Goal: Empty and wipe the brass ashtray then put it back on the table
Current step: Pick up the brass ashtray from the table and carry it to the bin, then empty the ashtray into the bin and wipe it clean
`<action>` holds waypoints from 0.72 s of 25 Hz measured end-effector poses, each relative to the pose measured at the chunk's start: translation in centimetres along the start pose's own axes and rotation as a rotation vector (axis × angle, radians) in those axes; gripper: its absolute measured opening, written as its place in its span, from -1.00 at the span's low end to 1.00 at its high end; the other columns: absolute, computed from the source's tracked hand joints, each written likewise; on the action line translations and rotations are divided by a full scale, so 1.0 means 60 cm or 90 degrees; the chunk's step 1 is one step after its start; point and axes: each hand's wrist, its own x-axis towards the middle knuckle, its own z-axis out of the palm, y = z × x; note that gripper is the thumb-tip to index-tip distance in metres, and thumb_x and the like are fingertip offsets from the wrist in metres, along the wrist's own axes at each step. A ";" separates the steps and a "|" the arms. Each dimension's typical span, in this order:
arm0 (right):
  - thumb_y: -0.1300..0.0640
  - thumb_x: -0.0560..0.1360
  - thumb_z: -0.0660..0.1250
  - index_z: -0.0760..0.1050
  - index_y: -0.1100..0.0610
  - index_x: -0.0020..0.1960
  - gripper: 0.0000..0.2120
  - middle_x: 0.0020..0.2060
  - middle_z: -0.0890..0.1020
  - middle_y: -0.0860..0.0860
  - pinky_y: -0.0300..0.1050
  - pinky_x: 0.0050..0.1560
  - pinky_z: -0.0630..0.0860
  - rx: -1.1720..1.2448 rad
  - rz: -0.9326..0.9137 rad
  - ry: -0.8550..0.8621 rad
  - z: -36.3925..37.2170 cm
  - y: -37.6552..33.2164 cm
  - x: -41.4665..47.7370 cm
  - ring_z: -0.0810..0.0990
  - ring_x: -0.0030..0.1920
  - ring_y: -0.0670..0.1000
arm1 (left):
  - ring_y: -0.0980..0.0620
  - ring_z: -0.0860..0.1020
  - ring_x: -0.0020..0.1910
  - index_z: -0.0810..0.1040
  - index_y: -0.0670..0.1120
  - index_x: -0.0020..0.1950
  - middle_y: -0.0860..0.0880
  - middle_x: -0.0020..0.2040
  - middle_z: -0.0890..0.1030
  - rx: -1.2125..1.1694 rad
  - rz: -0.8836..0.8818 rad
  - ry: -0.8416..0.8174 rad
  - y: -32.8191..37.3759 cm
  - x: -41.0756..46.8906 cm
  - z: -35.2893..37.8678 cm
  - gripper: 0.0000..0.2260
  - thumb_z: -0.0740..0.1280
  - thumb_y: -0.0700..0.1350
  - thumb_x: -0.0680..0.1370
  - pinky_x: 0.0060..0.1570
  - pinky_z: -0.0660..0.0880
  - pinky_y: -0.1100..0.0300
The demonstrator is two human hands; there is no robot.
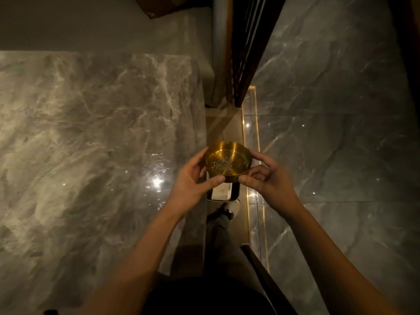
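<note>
The round brass ashtray [228,163] is held in the air at chest height, past the right edge of the grey marble table [95,137]. Pale ash specks lie scattered on its shiny bottom. My left hand [195,178] grips its left rim, thumb on the near edge. My right hand [266,176] holds the right rim, thumb and fingers pinching the near and far sides. The ashtray sits roughly level, tipped slightly toward me.
The marble table fills the left side. A dark slatted wooden screen [247,48] rises at the top centre. Glossy marble floor [341,133] with a lit gold strip [251,133] lies to the right. My leg and shoe [227,210] stand below the ashtray.
</note>
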 end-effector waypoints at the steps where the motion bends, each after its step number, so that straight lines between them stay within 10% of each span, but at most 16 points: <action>1: 0.11 0.28 0.52 0.37 0.14 0.41 -0.26 -0.20 0.64 0.14 -0.08 -0.01 0.64 0.005 0.011 0.000 -0.029 0.023 0.005 0.67 -0.13 0.06 | 0.06 0.49 0.39 0.31 -0.08 0.49 -0.05 0.39 0.52 0.006 -0.019 0.003 -0.015 0.015 0.029 -0.26 0.50 -0.25 0.35 0.39 0.42 0.08; 18: 0.24 0.43 0.47 0.43 0.21 0.35 -0.48 0.22 0.54 0.07 -0.24 0.01 0.53 0.086 0.230 -0.045 -0.146 0.392 0.104 0.62 0.00 -0.02 | 0.10 0.57 0.22 0.40 -0.12 0.40 -0.10 0.26 0.57 -0.013 -0.172 0.025 -0.339 0.171 0.185 -0.60 0.33 -0.30 0.57 0.17 0.50 0.29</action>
